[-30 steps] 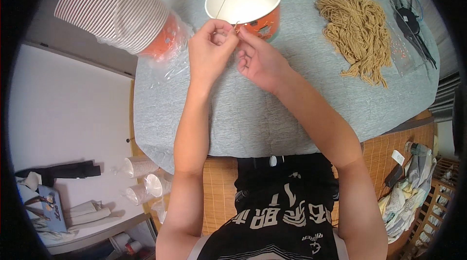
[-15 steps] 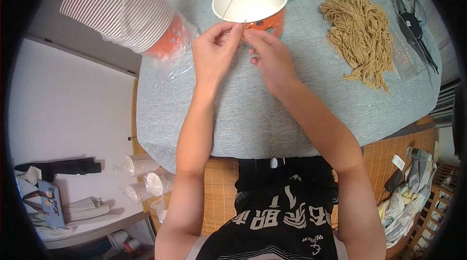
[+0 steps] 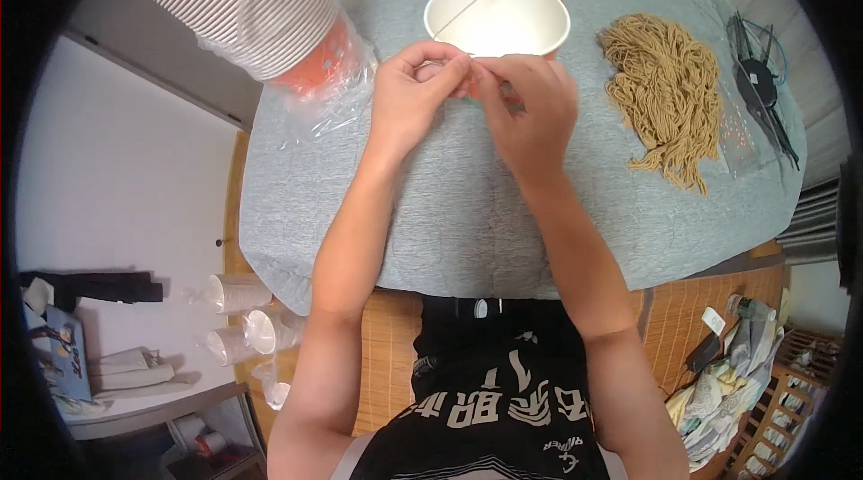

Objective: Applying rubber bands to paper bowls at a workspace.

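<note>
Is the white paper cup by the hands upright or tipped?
Upright: the white paper cup stands on the grey cloth, open mouth up, string across its rim.

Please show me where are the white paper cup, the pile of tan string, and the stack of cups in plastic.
White paper cup (image 3: 497,14), head view, inner wall.
Pile of tan string (image 3: 661,84), head view, middle of the pile.
Stack of cups (image 3: 241,2), head view, ribbed rims.

Both forearms bare; no sleeves, watch or rings visible. Left hand (image 3: 415,95) and right hand (image 3: 526,107) ungloved. Black shirt (image 3: 490,408) bears large white printed characters, apparently sleeveless.
</note>
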Demonstrator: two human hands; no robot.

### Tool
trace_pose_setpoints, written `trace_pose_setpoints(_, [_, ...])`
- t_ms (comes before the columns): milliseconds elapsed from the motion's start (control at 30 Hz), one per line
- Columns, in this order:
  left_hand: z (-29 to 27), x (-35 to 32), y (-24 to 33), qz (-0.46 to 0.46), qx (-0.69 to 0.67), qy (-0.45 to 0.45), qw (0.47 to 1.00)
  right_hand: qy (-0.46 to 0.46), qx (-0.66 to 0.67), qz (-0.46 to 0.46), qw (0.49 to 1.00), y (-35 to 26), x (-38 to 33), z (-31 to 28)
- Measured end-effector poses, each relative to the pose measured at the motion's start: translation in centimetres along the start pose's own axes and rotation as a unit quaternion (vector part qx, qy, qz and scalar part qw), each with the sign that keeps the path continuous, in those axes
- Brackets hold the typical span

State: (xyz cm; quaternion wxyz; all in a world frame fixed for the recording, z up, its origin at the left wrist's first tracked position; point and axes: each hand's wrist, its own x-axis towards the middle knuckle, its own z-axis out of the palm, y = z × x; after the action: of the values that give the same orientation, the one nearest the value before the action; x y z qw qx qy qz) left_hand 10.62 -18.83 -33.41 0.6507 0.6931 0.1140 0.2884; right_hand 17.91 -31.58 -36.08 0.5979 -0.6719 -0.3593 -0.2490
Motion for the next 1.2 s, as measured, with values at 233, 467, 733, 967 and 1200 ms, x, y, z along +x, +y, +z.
trace_pose_setpoints(233, [-0.1,-0.2,-1.2,0.072,0.1,-0.031,0.992,-0.025,-0.122,-0.088,0.988,0.8,1.3,-0.4])
trace_pose_setpoints(467, [0.1,-0.3,-1.2,0.078,0.12,-0.027,0.989,-0.032,-0.105,-0.034,0.993,0.8,1.5,-0.5])
trace_pose_setpoints(733, [-0.1,-0.3,-1.2,0.086,0.145,-0.023,0.985,-0.077,-0.122,-0.129,0.981,1.4,1.6,-1.1])
trace_pose_setpoints(967, [-0.3,-0.4,-1.2,0.103,0.14,-0.02,0.985,-0.098,-0.167,-0.187,0.963,1.1,2.0,-1.6])
trace_pose_setpoints(1200, [-1.4,-0.5,0.3,0.22,0.298,0.019,0.928,-0.141,-0.143,-0.239,0.95,1.0,3.9,-1.4])
